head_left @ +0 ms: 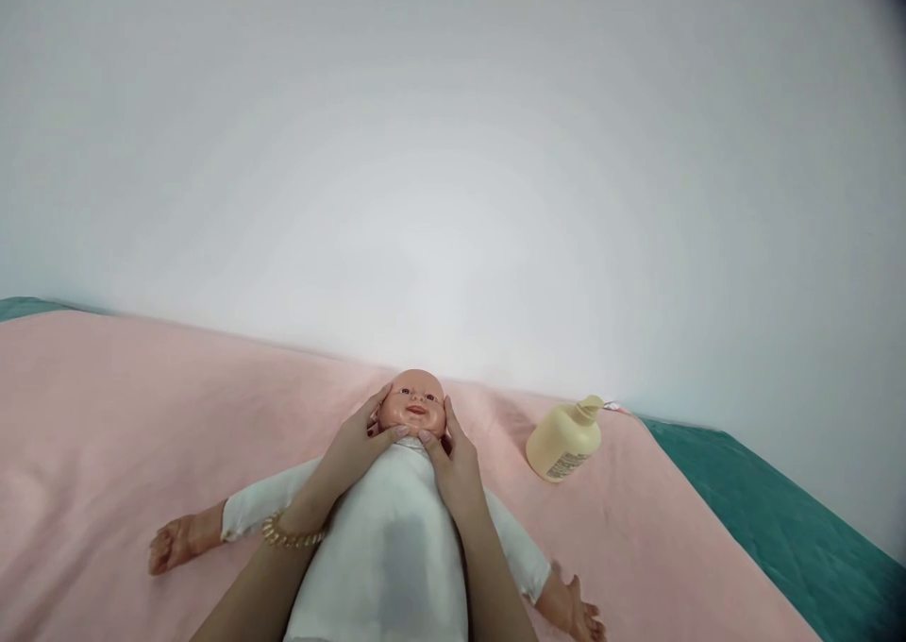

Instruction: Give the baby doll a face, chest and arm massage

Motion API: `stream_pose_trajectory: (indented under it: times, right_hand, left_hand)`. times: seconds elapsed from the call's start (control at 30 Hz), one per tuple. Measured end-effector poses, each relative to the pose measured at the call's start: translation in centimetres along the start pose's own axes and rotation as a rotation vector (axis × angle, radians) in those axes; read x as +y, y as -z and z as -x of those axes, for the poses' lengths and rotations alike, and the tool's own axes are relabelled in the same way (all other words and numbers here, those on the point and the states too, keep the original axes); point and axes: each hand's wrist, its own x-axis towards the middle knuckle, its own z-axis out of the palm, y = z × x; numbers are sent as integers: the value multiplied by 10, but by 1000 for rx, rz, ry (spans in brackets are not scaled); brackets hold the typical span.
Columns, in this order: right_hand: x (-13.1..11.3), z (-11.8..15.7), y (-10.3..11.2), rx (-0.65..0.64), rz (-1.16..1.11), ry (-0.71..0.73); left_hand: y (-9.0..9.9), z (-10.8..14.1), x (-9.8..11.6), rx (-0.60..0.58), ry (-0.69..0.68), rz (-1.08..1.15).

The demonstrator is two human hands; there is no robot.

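A baby doll [375, 538] in white clothes lies on its back, face up, with both arms spread out to the sides. My left hand [360, 442] cups one side of the doll's head [416, 387], its thumb on the chin. On the other side, my right hand [454, 461] holds the head the same way, thumb at the chin and fingers along the cheek. The two thumbs lie close together below the mouth. Some fingertips are hidden behind the head. A beaded bracelet [290, 534] circles my left wrist.
A pale yellow pump bottle [562, 442] is on the pink blanket [176, 387], right of the doll's head. Green cloth [750, 500] shows past the blanket's right edge and at the far left. A white wall [453, 170] rises directly behind the head.
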Motion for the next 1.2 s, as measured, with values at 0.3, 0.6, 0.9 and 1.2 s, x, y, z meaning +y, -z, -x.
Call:
stream_pose_trajectory:
  times: [0.3, 0.6, 0.9, 1.2]
  right_hand:
    - [-1, -2, 13, -143, -3, 17]
    - [-13, 1, 22, -211, 57, -2]
    - [-17, 3, 6, -81, 43, -50]
    - [-19, 5, 0, 4, 88, -43]
  left_hand:
    - [8, 5, 10, -69, -18, -199]
    - [13, 0, 0, -76, -72, -232]
    - [3, 5, 8, -26, -35, -139]
    - [-1, 4, 8, 22, -29, -184]
